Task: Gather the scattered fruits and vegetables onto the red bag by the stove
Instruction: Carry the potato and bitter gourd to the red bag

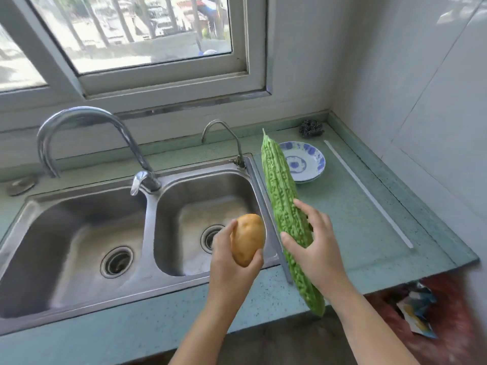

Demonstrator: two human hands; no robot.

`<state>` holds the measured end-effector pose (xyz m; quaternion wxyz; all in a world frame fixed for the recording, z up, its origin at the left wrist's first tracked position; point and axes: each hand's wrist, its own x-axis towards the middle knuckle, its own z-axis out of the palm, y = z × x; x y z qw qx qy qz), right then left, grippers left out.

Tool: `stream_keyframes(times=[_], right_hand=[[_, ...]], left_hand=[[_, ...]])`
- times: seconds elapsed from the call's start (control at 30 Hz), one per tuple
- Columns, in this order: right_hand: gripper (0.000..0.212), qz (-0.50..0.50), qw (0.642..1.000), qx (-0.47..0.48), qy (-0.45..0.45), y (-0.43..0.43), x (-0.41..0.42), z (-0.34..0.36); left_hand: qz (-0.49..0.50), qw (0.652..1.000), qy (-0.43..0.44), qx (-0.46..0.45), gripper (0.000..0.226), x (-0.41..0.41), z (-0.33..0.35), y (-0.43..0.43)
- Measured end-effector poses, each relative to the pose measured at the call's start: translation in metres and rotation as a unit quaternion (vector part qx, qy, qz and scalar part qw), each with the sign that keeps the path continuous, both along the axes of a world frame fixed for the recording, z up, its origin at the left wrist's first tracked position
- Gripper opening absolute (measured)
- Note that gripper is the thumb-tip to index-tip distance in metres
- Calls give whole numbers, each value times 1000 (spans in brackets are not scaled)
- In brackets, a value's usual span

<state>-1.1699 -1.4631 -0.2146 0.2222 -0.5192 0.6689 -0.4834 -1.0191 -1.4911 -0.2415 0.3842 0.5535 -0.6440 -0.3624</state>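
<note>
The left hand (232, 262) is closest, fingers curled round a potato (247, 239) over the sink's (147, 280) right basin. At three o'clock from it, the right hand (313, 248) clasps a long bitter gourd (280, 196) near its middle, tip pointing to twelve. Neither red bag nor stove is in sight. Turning away, I'd worry the gourd's long tip sweeps the plate (320, 159) at one o'clock, or slips from that fingertip hold.

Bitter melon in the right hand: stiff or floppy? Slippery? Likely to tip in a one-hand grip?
Probably stiff: the bitter melon runs straight though the right hand grips only one short stretch. Warty ridged skin should resist slipping. Long overhang past the grip could make it lever or tilt.
</note>
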Motion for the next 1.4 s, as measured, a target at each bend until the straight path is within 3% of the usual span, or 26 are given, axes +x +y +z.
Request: stream_keyframes(times=[0.27,0.6,0.87,1.4], right_hand=[[60,137,991,-9,9,68,88,21],[57,341,940,-10,-6,134,217,35],[59,513,857,-16,42,163,310,39],[55,738,675,-1,-6,202,491,64]], left_hand=[[146,988,48,3,62,88,12,106],[371,927,57,3,65,206,13,245],[511,858,37,-22,66,266,15,311],[730,681,-3,-63,74,369,58,394]])
